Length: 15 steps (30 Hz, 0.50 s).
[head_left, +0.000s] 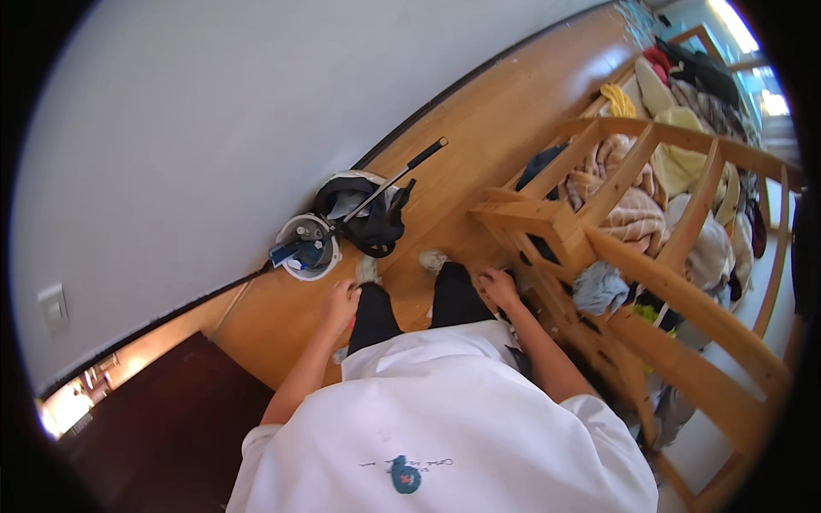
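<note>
Beside my left thigh hangs my left hand (345,296), its fingers loosely bent and nothing visible in them. My right hand (498,286) is down by the right thigh, also loosely bent, with no held thing showing; its palm side is hidden. Ahead on the left, a white bucket (334,263) stands against the wall with a blue item and other things inside. Close behind it lies a black bag (386,224) with straps. A pole with a black grip (425,155) leans across both. Neither hand touches these.
A wooden bed frame (534,221) with slatted rails fills the right side, heaped with clothes and a checked blanket (634,215). A grey cloth (600,288) hangs on its rail. A dark brown panel (162,419) is at lower left, below a wall switch (53,308).
</note>
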### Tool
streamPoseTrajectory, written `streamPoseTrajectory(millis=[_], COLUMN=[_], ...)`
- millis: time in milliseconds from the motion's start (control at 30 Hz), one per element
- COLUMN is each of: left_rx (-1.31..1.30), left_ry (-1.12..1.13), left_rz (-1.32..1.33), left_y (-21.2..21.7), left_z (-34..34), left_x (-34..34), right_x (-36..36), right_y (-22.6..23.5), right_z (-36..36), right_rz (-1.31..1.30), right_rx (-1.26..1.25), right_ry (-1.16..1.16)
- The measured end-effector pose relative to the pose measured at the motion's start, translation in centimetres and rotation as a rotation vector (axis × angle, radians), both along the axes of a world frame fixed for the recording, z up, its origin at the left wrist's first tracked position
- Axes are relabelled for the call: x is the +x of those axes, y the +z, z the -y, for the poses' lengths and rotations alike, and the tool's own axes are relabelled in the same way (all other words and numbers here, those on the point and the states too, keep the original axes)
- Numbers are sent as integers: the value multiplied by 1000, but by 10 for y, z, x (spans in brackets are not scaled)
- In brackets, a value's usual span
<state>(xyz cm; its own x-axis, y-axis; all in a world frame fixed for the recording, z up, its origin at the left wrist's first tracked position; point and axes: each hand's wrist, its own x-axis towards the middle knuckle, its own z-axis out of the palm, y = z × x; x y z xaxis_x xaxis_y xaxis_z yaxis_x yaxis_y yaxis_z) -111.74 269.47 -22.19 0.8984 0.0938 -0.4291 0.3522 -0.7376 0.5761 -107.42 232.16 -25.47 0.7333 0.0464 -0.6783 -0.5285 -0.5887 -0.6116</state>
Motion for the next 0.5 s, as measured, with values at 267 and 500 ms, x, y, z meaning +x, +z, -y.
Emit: streamPoseTrajectory(millis=[267, 500], left_rx=[173, 323], left_ry=[-99, -133], left_rz=[-233, -259], left_y=[-119, -253], left_z=[-56, -86], left_x=[122, 177], right_x=[-166, -215], right_y=[-19, -21], right_z=[-45, -84], right_rz=[-44, 67], right_rx=[-292, -335], right_ry=[-385, -537])
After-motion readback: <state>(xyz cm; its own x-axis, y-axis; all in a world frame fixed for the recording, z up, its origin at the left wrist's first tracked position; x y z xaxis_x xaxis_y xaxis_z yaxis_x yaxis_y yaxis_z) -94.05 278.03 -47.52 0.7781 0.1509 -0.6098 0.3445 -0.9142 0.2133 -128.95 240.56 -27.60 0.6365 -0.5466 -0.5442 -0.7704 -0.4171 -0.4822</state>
